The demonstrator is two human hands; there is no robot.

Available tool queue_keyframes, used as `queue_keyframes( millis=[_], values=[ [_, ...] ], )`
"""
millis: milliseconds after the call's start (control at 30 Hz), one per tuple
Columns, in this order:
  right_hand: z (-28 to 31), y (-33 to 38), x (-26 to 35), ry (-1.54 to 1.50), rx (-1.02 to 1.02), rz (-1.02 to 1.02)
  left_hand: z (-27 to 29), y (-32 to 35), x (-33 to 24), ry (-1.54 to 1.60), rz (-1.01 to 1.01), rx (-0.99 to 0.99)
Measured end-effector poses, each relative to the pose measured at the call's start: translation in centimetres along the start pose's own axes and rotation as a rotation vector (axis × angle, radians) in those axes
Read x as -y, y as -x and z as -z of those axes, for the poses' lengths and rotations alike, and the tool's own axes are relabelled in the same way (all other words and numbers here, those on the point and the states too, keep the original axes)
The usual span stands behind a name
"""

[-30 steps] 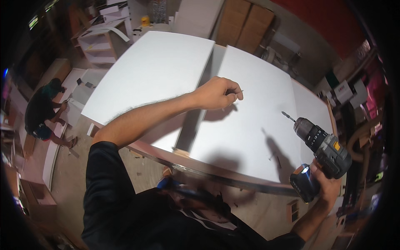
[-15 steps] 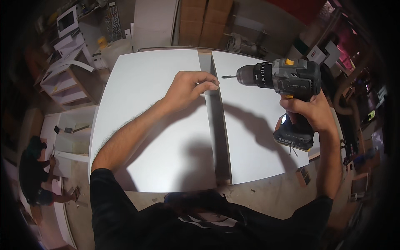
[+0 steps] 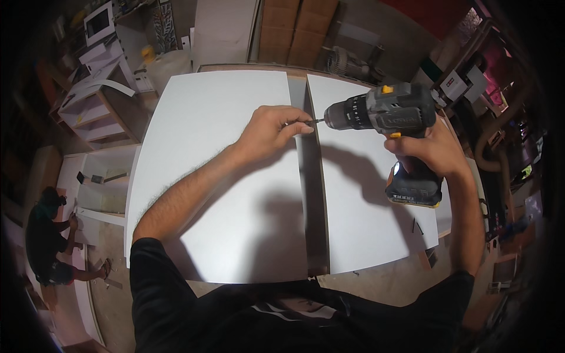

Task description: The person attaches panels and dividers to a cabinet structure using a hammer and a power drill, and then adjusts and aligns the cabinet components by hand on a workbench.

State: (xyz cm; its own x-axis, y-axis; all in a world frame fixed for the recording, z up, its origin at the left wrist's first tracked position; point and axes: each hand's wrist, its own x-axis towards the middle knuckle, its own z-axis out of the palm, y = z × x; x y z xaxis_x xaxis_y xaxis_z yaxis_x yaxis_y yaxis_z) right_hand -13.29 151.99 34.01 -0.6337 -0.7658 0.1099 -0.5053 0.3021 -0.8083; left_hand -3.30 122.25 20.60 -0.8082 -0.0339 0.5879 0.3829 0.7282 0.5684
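My right hand (image 3: 438, 147) grips a black and grey cordless drill (image 3: 403, 112) by its handle, its battery hanging below and its chuck facing left. Out of the chuck a thin bit (image 3: 319, 120) reaches the fingertips of my left hand (image 3: 276, 128). There my thumb and forefinger are pinched together; whatever lies between them is too small to make out. Both hands are above two white panels, the left panel (image 3: 223, 176) and the right panel (image 3: 359, 206), with a narrow gap between them. Two dark screws (image 3: 416, 226) lie on the right panel.
At the far left a person (image 3: 47, 235) in dark clothes bends over white cabinet parts (image 3: 103, 206). An open shelf unit (image 3: 94, 117) stands at the back left. Brown boxes (image 3: 288, 29) and a motor (image 3: 341, 62) are behind the panels.
The drill has moved left, bringing its bit to my left fingertips. My left hand has shifted slightly right. The view has moved a little, too.
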Motion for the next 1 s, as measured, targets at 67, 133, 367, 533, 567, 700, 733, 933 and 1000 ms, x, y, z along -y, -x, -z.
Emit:
queue_keyframes(
  millis=[67,133,367,533,567,700,733,933,1000],
  values=[
    [-1.8,-3.6,0.7,0.012,0.017,-0.010,1.2,-0.5,3.4,-0.004,0.042,-0.001],
    [-3.2,-8.4,1.2,0.026,0.100,-0.053,1.7,-1.4,7.3,0.023,0.113,0.010],
    [-6.4,-29.7,3.4,0.263,0.269,-0.075,6.2,-12.1,22.8,-0.191,0.162,-0.082],
    [-10.0,-42.0,3.2,0.372,0.159,0.026,8.1,-16.5,32.8,-0.310,0.300,-0.135],
    [-11.1,-44.4,3.1,0.378,0.195,0.020,9.5,-16.5,34.9,-0.307,0.282,-0.159],
    [-12.2,-50.9,1.8,0.354,0.329,-0.023,10.2,-16.7,40.3,-0.292,0.244,-0.232],
    [-12.4,-51.9,1.6,0.346,0.360,-0.028,10.2,-16.5,40.9,-0.304,0.285,-0.243],
    [-13.9,-55.3,1.5,0.318,0.481,-0.041,10.3,-16.5,41.7,-0.427,0.329,-0.237],
    [-14.6,-56.2,1.7,0.316,0.512,-0.053,10.7,-16.4,42.1,-0.436,0.334,-0.238]
  ],
)
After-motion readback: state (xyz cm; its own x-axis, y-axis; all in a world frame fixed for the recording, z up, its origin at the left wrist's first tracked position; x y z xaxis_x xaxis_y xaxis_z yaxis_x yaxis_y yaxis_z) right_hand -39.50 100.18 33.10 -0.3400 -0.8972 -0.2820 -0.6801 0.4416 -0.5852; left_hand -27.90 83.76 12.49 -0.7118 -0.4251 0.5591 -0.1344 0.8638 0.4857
